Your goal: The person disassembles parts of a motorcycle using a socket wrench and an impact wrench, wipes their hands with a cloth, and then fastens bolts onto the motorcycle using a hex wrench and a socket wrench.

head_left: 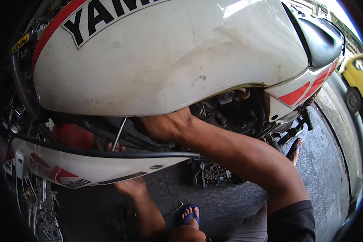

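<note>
A white motorcycle fuel tank [161, 60] fills the upper view. Below it hangs a white and red fairing [105, 171] with a black upper edge. My left hand [129, 185] reaches up behind this fairing; its fingertips show above the edge, closed around a slim metal rod [119, 134] that runs up under the tank. My right hand [165, 125] reaches in beneath the tank's lower edge, its fingers hidden among dark frame parts and hoses. A red object [72, 135] lies behind the fairing.
The engine [226, 111] is exposed at the right, with a tray of small parts [215, 175] on the floor below. Metal tools [42, 205] lie at left. An L-shaped wrench [173, 210] is near my sandaled foot [191, 215]. A seat [318, 40] and yellow vehicle [359, 78] are at right.
</note>
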A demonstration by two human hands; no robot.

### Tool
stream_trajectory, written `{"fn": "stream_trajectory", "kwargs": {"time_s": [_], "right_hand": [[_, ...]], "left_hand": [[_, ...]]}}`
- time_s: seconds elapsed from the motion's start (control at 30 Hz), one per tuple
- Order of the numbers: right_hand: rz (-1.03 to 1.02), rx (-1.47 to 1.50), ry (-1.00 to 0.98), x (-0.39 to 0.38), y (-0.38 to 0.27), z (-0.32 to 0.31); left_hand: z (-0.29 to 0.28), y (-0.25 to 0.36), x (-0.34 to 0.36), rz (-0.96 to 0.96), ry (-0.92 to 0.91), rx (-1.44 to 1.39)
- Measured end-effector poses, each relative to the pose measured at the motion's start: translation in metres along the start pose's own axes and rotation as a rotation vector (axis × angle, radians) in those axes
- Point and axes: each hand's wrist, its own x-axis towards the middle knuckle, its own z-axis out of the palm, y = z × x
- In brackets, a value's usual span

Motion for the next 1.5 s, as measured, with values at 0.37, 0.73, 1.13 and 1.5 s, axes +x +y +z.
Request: {"fn": "stream_trajectory", "kwargs": {"time_s": [0.37,0.73,1.13,1.5], "right_hand": [[-0.106,-0.142,-0.063,-0.008,0.002,0.003],[-0.093,-0.114,-0.1,0.001,-0.004,-0.003],[0.028,-0.151,-0.12,-0.023,-0.013,0.009],[0.939,1.242,0.334,-0.037,-0.145,0.036]], "left_hand": [[-0.043,-0.012,0.038,-0.177,-0.273,-0.252],[0.0,0.003,0.024,-0.018,-0.299,-0.174],[-0.001,0.029,-0.012,-0.243,-0.11,-0.232],[-0.027,0.094,-0.009,-0.333,-0.176,0.244]]}}
